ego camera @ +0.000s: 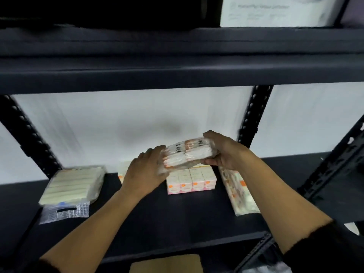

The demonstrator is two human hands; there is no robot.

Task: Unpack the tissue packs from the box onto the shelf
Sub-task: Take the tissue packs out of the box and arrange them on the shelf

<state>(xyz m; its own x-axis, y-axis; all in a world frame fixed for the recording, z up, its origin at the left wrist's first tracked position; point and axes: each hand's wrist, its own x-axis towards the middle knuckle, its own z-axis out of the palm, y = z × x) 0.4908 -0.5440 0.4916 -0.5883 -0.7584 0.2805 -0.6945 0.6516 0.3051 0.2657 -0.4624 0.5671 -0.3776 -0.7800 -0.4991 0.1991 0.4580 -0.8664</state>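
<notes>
Tissue pack (188,154), wrapped in clear film, sits in the air between my two hands above the dark shelf (157,213), just over a pink-and-white tissue pack (192,181) already standing there. My right hand (222,152) grasps the pack's right end, thumb underneath and fingers curled over the top. My left hand (143,172) is on its left end, fingers bent around the film. A second pink pack (123,172) shows partly behind my left hand. To the right a long wrapped pack (239,192) lies flat on the shelf, running toward me. At the left a cream-coloured wrapped bundle (73,185) rests on a clear plastic bag (65,212) with a dark handle slot. Black slotted uprights (254,115) frame the shelf against a white wall (137,119). A brown cardboard box (165,264) edges into view below, between my forearms.
</notes>
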